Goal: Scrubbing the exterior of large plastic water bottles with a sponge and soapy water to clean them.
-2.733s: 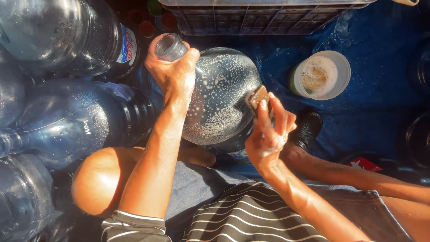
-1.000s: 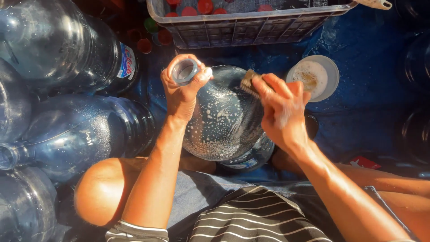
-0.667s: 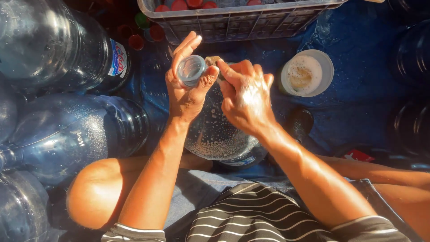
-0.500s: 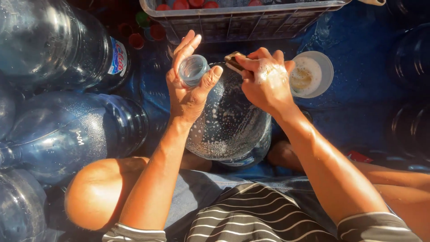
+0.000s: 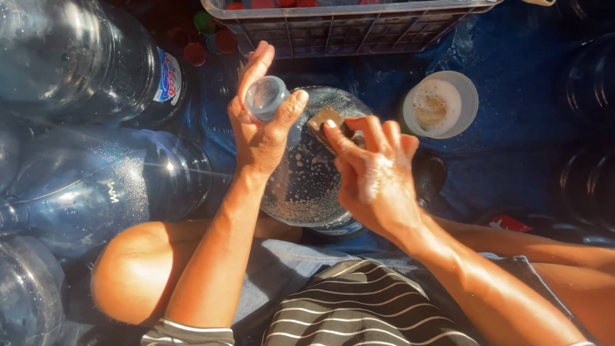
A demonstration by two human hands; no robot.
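One soapy water jug [image 5: 307, 186] is standing upright between the person's knees, in the middle of the scene. The left hand [image 5: 259, 128] is gripping its neck [image 5: 264, 96], thumb on the right side and fingers wrapping the left. The right hand [image 5: 378, 176] is pinching one small brown scrubbing pad [image 5: 325, 118] against the jug's shoulder, fingers curled narrow around it; most of the pad is hiding under the fingertips. One white cup of foamy liquid [image 5: 441, 106] is sitting to the far right on the blue tarp [image 5: 512, 147]. At least four more large bottles [image 5: 109, 186] are lying stacked on the left, each cut off by the edge. One grey crate [image 5: 346, 25] is sitting at the far edge, its contents showing only as coloured caps, too cropped to count.
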